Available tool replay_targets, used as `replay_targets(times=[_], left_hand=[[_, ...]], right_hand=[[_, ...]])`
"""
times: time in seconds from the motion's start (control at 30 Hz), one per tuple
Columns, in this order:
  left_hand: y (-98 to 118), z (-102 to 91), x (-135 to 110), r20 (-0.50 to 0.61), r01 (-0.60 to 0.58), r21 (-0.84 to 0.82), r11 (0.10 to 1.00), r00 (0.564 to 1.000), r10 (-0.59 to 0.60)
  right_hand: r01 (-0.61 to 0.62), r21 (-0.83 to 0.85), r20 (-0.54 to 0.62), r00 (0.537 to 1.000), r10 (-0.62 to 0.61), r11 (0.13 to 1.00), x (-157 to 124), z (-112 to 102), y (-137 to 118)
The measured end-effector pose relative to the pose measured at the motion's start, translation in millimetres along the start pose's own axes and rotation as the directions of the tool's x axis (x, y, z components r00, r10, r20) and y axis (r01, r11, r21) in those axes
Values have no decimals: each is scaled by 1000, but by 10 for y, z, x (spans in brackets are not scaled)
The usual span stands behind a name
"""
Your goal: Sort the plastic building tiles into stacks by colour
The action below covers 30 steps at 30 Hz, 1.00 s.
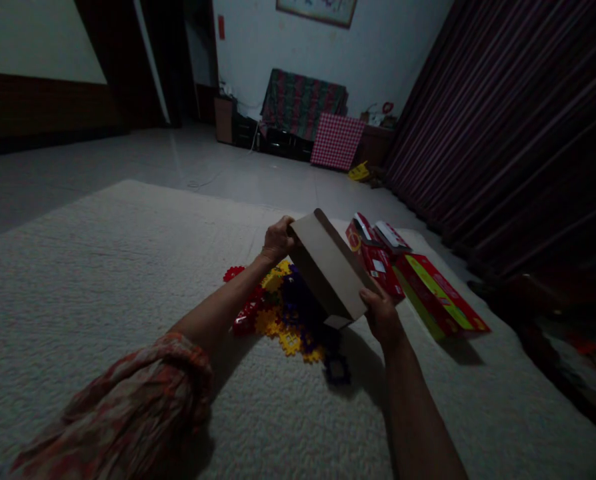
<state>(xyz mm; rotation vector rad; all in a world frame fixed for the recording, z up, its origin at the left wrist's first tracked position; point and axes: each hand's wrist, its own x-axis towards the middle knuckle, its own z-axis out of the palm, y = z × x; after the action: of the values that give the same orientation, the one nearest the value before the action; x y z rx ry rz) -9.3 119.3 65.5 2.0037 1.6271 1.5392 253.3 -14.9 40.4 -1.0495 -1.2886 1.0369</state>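
I hold a brown cardboard box (328, 263) tilted above the carpet with both hands. My left hand (278, 239) is closed on its far upper corner. My right hand (382, 315) is closed on its near lower corner. Under the box lies a pile of flat plastic puzzle pieces (283, 310) in red, yellow and dark blue, spread on the carpet. A single dark piece (337, 370) lies a little nearer to me.
A red and green toy box (441, 293) and smaller red packets (375, 257) lie on the cream carpet (103, 280) to the right. A dark curtain (518, 120) hangs along the right side. Covered furniture (303, 103) and a checked cushion (337, 141) stand at the far wall.
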Motion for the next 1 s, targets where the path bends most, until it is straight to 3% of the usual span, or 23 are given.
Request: replay_targets(times=[0.13, 0.23, 0.4, 0.5, 0.6, 0.7, 0.8, 0.87, 0.93, 1.0], left_hand=[[275, 15, -142, 218, 6, 213, 977, 975, -53], [455, 41, -290, 380, -44, 319, 947, 921, -85], [691, 164, -529, 525, -156, 298, 942, 851, -26], [802, 258, -636, 548, -171, 254, 952, 837, 4], [896, 288, -719, 577, -161, 240, 957, 817, -8], [991, 214, -799, 568, -183, 228, 956, 823, 22], [1119, 88, -902, 434, -262, 165, 951, 885, 168], [1233, 20, -989, 382, -333, 91, 938, 882, 276], [1365, -22, -1081, 450, -410, 8, 912, 816, 362], [1499, -37, -1167, 605, -471, -75, 879, 679, 416]], right_hand=[[-137, 172, -68, 986, 151, 975, -239, -124, -16], [-277, 400, -101, 934, 342, 874, -470, -239, -68], [-330, 474, -190, 867, 461, 816, -867, -458, -70], [-328, 488, -279, 820, 501, 809, -1034, -574, -14], [-364, 484, -283, 796, 536, 796, -1123, -678, 54], [-330, 481, -287, 817, 501, 813, -1150, -742, 100], [-247, 467, -327, 844, 425, 849, -1134, -730, 109], [-246, 476, -320, 846, 427, 844, -1112, -669, 98], [-259, 502, -312, 836, 452, 825, -1088, -571, 81], [-253, 514, -305, 839, 450, 820, -1068, -454, 64]])
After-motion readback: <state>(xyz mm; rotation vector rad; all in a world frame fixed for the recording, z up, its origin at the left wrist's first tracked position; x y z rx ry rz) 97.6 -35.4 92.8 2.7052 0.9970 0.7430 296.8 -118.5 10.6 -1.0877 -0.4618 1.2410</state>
